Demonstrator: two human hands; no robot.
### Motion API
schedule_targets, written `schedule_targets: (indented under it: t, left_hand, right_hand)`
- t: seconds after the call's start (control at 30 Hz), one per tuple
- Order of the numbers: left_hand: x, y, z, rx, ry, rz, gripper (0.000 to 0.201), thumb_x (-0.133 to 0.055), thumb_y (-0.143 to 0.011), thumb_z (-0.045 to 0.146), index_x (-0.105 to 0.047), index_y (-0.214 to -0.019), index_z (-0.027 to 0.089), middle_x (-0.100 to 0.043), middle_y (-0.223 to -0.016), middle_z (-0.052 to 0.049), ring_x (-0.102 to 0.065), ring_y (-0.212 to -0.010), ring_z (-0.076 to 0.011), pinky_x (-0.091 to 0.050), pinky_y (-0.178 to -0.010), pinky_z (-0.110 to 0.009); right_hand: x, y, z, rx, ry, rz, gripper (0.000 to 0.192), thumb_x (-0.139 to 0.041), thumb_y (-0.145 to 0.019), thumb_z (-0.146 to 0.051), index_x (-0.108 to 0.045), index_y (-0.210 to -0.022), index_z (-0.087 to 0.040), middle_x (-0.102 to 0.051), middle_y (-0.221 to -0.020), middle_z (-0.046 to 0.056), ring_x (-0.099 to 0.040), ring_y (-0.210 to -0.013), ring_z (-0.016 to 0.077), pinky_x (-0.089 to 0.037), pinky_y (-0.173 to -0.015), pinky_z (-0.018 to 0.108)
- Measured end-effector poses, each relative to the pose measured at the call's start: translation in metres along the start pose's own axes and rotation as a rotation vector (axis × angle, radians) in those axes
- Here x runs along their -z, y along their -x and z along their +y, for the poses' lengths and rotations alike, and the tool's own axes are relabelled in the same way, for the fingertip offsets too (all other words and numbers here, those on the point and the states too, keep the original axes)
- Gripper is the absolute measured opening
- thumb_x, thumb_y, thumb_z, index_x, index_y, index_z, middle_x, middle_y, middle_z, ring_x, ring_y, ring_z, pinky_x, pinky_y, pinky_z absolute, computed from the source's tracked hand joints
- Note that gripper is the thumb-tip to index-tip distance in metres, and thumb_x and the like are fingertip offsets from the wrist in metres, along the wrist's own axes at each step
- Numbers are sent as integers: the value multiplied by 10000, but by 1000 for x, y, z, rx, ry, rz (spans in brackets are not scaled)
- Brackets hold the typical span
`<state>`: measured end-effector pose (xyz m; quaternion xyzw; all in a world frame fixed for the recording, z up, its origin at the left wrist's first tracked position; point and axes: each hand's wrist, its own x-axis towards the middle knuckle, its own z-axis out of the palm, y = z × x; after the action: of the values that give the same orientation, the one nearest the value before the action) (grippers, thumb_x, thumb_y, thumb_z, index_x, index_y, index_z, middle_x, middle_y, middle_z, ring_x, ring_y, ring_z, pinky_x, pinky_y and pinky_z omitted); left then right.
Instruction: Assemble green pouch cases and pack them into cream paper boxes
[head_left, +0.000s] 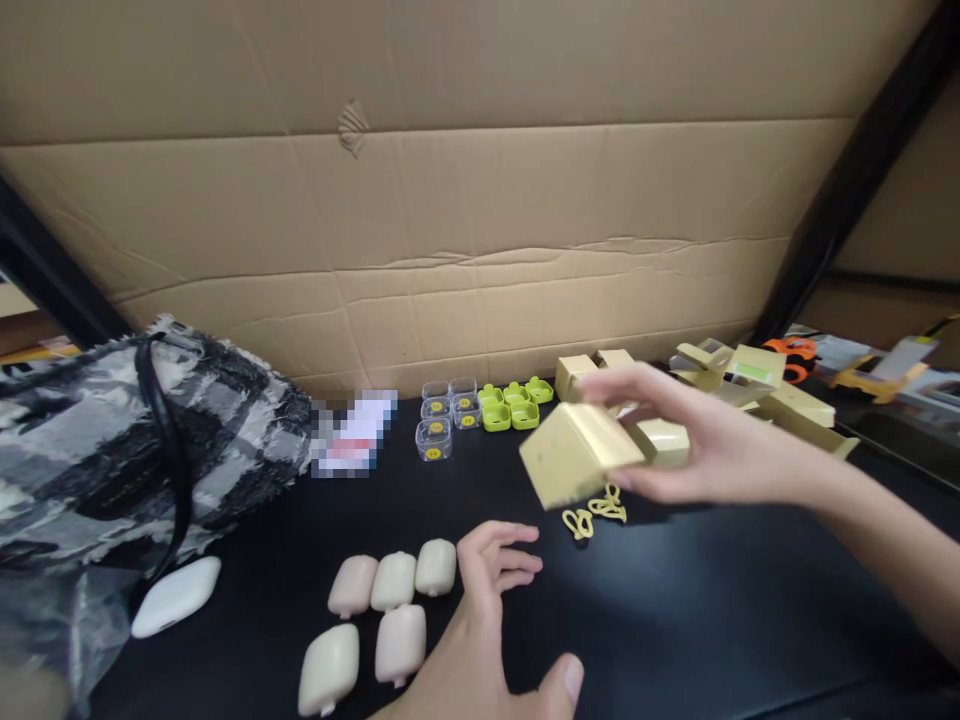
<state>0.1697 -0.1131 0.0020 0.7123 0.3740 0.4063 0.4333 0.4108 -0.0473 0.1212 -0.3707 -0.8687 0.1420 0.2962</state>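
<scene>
My right hand (697,440) holds a small tan cardboard box (576,452) above the black table (675,600), tilted with a corner pointing down. My left hand (487,620) rests low on the table with its fingers apart and nothing in it. Just left of that hand lie several beige rounded cases (382,610) in two rows. Yellow loops (596,515) lie on the table under the held box.
Clear small containers (446,415) and lime green trays (514,405) stand at the back. More tan boxes (750,390) are piled at the right. A grey patterned bag (135,440) and a white case (176,595) sit on the left. A cardboard wall (480,200) closes the back.
</scene>
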Motion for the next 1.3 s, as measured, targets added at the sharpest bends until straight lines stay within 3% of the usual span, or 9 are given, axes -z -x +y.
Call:
schedule_targets:
  t: [0.13, 0.3, 0.57, 0.7, 0.87, 0.97, 1.07, 1.23, 1.3]
  left_hand:
    - [-1, 2, 4, 78, -29, 7, 671, -577, -648, 101, -253, -1216, 254, -418, -1277, -137, -557, -1066, -274, -441, -932, -551]
    - [1, 5, 8, 92, -58, -15, 645, -573, -658, 111, -297, -1225, 248, -447, -1261, -129, -554, -1096, -279, -428, -970, -556]
    - [3, -2, 17, 43, -182, -108, 578, -583, -650, 107, -331, -1156, 228, -470, -1217, -137, -565, -1084, -270, -466, -960, -525]
    - [6, -3, 18, -137, -277, -82, 415, -562, -665, 52, -427, -1008, 243, -566, -1112, -84, -597, -1045, -226, -517, -912, -389]
    - [14, -6, 38, -623, -590, -311, 191, -416, -881, 98, -526, -912, 252, -702, -812, -5, -668, -741, -149, -509, -894, -311]
    - [22, -26, 61, -684, -1045, -293, 267, -360, -874, 80, -599, -829, 192, -647, -633, -38, -593, -568, -182, -532, -642, -326]
    - [35, -68, 71, -581, -1320, -293, 275, -363, -883, 76, -619, -947, 152, -658, -753, -71, -615, -675, -214, -509, -617, -342]
    - [46, -147, 38, -451, -1385, -160, 176, -519, -911, 224, -612, -1021, 124, -637, -1043, -103, -613, -963, -241, -518, -807, -425]
    - [43, -167, 21, -420, -1376, -174, 300, -570, -895, 312, -564, -1155, 163, -602, -1170, -81, -616, -988, -219, -528, -827, -431]
  right_hand:
    - [19, -28, 32, -80, 302, -127, 477, -632, -726, -304, -527, -1179, -200, -603, -1142, 75, -603, -991, 242, -491, -848, 357]
    - [15, -47, 59, -91, 422, -291, 470, -706, -642, -296, -641, -1081, -141, -584, -1100, 120, -588, -992, 286, -470, -871, 391]
    - [17, -39, 57, -86, 542, -251, 459, -691, -650, -255, -650, -1097, -154, -558, -1108, 147, -513, -1085, 373, -386, -930, 520]
    - [7, -22, 30, 32, 475, -243, 235, -536, -815, -194, -660, -1012, -175, -593, -1058, 111, -571, -1011, 276, -429, -890, 425]
    - [-29, 9, 11, 122, 329, -360, 217, -552, -809, -121, -684, -951, -219, -657, -872, 23, -643, -825, 184, -488, -733, 294]
    - [-47, 19, 16, 115, 326, -353, 265, -593, -770, -92, -677, -1000, -193, -654, -904, 52, -639, -864, 226, -479, -747, 336]
    - [-53, 20, 24, 138, 332, -346, 171, -606, -797, -121, -680, -935, -189, -652, -860, 45, -633, -836, 223, -468, -732, 335]
    - [-48, 20, 29, 154, 318, -312, 52, -619, -827, -168, -655, -801, -195, -644, -832, 24, -616, -782, 201, -448, -712, 323]
    - [-44, 20, 28, 150, 294, -282, 80, -615, -824, -143, -638, -771, -197, -641, -832, 14, -614, -778, 185, -442, -708, 306]
